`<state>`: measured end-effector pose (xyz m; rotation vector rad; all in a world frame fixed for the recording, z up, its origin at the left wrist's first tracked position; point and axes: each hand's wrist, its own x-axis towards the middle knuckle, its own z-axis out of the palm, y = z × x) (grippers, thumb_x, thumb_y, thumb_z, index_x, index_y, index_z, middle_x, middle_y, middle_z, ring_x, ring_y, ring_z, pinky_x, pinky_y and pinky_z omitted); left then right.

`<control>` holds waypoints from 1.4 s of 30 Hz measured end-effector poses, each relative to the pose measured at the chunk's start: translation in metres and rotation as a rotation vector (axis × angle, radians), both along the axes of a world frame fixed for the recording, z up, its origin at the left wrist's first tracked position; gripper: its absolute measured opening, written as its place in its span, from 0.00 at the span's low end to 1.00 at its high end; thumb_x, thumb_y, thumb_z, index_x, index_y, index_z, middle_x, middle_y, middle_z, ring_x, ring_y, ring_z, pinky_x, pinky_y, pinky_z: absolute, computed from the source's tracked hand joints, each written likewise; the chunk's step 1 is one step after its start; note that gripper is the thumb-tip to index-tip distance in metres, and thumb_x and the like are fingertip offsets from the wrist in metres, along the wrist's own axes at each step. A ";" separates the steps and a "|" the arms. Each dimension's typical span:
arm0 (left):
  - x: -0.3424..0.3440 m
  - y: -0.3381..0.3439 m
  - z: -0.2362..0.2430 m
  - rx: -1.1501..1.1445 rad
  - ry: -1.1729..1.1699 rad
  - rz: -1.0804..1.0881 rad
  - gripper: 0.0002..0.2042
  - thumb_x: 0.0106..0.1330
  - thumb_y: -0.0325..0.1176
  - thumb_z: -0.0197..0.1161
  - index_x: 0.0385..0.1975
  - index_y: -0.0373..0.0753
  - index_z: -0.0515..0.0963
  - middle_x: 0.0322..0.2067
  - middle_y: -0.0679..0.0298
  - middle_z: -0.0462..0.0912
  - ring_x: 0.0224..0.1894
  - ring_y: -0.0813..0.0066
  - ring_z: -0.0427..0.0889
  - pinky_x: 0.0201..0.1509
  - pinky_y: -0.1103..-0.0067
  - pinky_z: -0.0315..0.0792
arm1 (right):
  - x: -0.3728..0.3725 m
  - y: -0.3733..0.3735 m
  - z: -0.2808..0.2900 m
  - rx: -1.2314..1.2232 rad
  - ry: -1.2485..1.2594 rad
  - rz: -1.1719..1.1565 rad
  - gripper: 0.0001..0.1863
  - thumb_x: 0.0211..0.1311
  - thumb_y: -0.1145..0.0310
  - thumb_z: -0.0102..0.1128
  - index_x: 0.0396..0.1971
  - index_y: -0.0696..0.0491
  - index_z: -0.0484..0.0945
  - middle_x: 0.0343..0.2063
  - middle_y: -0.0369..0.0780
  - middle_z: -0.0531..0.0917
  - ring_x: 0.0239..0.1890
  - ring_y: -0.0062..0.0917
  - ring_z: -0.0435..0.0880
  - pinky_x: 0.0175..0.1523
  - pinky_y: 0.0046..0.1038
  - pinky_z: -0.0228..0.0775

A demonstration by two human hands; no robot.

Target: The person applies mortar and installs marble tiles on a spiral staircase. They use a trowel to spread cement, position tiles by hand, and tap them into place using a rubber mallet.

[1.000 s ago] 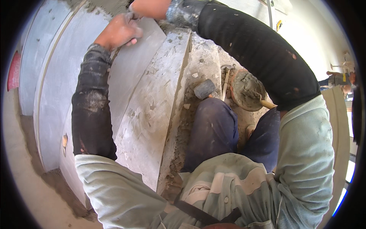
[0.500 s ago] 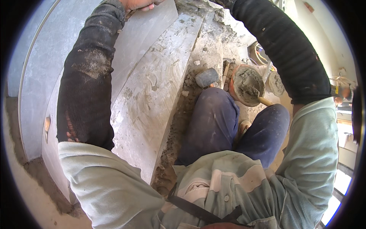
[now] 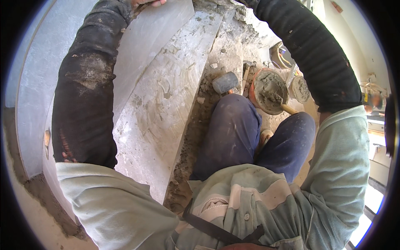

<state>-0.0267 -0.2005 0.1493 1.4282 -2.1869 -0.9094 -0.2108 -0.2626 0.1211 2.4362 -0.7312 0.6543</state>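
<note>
Smooth pale-grey slab (image 3: 156, 35), flat and straight-edged, lies at upper left on a broader grey tread (image 3: 164, 108) streaked with dried smears. Rough, crumbly mortar and debris (image 3: 198, 121) run along the tread's right edge. Round bucket (image 3: 251, 93), reddish at the rim, holds thick grey mortar (image 3: 268, 87); a wooden handle (image 3: 288, 109) sticks out of it. Grey cylindrical mallet head (image 3: 225, 82) sits just beyond the knee, near a hammer (image 3: 245, 77). Both forearms wear black knit sleeves (image 3: 89, 79), the left dusted pale.

Compared with 0.5 s earlier: left forearm sits farther left, and less of the left hand (image 3: 151, 3) shows. Bucket and mallet are almost unmoved. At 1.0 s earlier, both hands were visible, close together.

Left hand is cut off by the top edge, at the slab's upper part; fingers look curled, but whether they are clamped on the slab cannot be told. Right hand is beyond the top edge, state unknown. A small wooden-handled tool (image 3: 47, 138) at far left is hard to identify.
</note>
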 end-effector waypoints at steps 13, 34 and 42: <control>0.008 -0.004 -0.003 0.043 -0.014 0.013 0.07 0.55 0.27 0.63 0.33 0.36 0.75 0.18 0.67 0.76 0.15 0.79 0.73 0.18 0.78 0.67 | -0.003 0.000 -0.010 -0.055 -0.043 0.216 0.05 0.48 0.71 0.59 0.27 0.53 0.81 0.29 0.45 0.82 0.37 0.41 0.83 0.44 0.40 0.75; 0.000 0.009 -0.004 -0.048 0.017 0.013 0.11 0.55 0.28 0.62 0.37 0.31 0.75 0.18 0.65 0.78 0.17 0.76 0.76 0.18 0.77 0.68 | 0.001 0.008 0.010 0.039 0.100 0.045 0.07 0.48 0.72 0.57 0.23 0.59 0.81 0.27 0.53 0.82 0.37 0.48 0.82 0.45 0.43 0.74; 0.001 0.012 -0.001 -0.027 0.004 0.016 0.15 0.58 0.27 0.63 0.44 0.26 0.75 0.18 0.64 0.78 0.18 0.78 0.79 0.21 0.78 0.74 | 0.008 0.007 0.007 0.052 0.024 0.054 0.07 0.48 0.72 0.58 0.21 0.59 0.82 0.24 0.52 0.83 0.34 0.46 0.85 0.41 0.43 0.76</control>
